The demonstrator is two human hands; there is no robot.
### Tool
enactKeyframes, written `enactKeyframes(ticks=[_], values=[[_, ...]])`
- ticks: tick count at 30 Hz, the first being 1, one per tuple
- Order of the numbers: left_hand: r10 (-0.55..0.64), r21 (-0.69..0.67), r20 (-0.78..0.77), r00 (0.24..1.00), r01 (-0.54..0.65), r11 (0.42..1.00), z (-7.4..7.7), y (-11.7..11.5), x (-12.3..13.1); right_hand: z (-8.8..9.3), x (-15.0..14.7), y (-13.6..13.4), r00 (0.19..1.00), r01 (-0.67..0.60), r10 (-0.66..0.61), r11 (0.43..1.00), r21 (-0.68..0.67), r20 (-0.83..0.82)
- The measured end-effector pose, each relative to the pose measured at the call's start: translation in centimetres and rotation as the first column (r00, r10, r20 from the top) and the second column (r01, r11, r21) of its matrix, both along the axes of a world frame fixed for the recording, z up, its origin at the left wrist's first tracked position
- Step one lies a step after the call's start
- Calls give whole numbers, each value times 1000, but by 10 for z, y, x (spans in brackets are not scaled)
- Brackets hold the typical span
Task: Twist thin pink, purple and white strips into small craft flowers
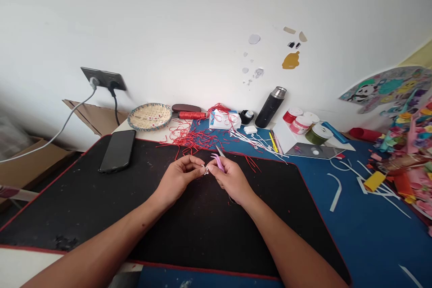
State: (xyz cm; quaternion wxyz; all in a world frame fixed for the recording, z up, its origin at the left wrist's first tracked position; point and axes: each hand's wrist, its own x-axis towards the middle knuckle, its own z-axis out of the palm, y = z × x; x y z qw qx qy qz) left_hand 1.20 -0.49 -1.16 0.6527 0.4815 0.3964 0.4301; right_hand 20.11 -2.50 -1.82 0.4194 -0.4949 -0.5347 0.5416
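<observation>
My left hand [176, 179] is closed in a pinch, thumb against fingertips, on a small white looped piece [206, 170] that looks like knotted cord. Close beside it, my right hand [234, 180] also pinches at this piece from the other side. A purple curved tool [218, 162] sticks out from between the right thumb and fingers. Near it a silver pointed tip [220, 151] shows; whether the two belong together I cannot tell. Both hands are above the black mat [202, 229]. Just beyond them lies a heap of red cord pieces [194, 138].
A phone [117, 150] lies on the mat's left, near a woven basket [150, 116]. Behind are a red thread spool [191, 115], white cords [258, 141] and a black flask [271, 107]. Ribbon spools [319, 134] stand on a white box; colourful craft pieces [410, 162] crowd the right.
</observation>
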Motion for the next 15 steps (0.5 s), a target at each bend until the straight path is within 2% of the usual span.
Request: enactKeyframes(ticks=[8,15], values=[[-2,30,-8,1000,2,1000,0,0,0,8,-5,-2,995,-10,7,999,-30,-102],[-53,11,20,998,52,999,2,-2,-1,6,-3,-2,997,-6,4,1000,-22,-71]])
